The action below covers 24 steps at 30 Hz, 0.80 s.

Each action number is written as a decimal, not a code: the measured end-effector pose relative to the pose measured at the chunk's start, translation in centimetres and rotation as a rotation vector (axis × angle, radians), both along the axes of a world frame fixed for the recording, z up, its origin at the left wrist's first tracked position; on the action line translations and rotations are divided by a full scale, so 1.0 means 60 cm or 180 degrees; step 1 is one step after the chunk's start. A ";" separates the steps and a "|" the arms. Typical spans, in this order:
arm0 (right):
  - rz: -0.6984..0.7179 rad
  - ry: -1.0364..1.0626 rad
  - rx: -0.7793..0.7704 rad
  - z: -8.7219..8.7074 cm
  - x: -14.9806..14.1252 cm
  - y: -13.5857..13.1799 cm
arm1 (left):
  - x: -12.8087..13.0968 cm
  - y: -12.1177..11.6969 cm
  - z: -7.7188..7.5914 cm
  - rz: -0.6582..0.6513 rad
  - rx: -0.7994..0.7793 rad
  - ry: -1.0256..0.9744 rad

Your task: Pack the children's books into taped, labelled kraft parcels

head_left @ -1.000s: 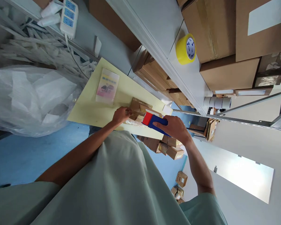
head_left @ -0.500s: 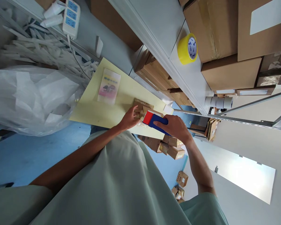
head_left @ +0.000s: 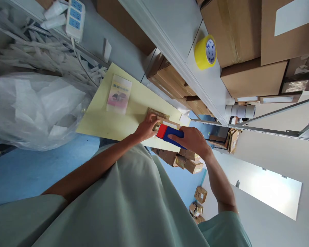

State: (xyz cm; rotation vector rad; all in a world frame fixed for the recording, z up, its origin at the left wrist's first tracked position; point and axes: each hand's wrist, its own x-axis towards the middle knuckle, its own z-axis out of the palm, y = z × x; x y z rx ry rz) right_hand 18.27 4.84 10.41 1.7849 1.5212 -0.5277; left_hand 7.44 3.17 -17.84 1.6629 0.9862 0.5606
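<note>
We see the right hand point(head_left: 192, 139) closed firmly around a blue-and-red tape dispenser point(head_left: 175, 135), the thumb laid along its blue body and the red end pointing toward the left hand point(head_left: 146, 129). That dispenser sits at the near side of a small cardboard carton point(head_left: 164, 120) on the pale yellow counter point(head_left: 99, 121), partly covering it from our view. The left hand is at the carton's left end, fingers bent and thumb a little apart from them; we cannot tell whether it grips the carton or only touches it.

To the left of the carton, well apart from it, we find a booklet point(head_left: 119, 94) with a pink lower part lying on the counter. Beyond the counter runs a grey shelf point(head_left: 167, 32), where a yellow tape roll point(head_left: 205, 52) stands next to large brown boxes point(head_left: 231, 31). At the upper left we make out a white power strip point(head_left: 75, 20) with blue sockets, and below it a translucent plastic bag point(head_left: 36, 109). More cartons point(head_left: 193, 165) show past the near right edge of the counter.
</note>
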 end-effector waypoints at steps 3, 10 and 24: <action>0.0002 -0.0116 -0.0012 -0.002 0.003 -0.003 | 0.003 0.001 -0.003 0.0058 0.0034 0.0210; -0.0086 -0.0134 -0.0028 -0.012 0.053 -0.018 | -0.001 -0.008 -0.012 0.0055 0.0050 0.0452; -0.0066 0.0206 -0.0139 -0.127 0.236 -0.040 | 0.001 -0.005 -0.011 0.0048 0.0057 0.0875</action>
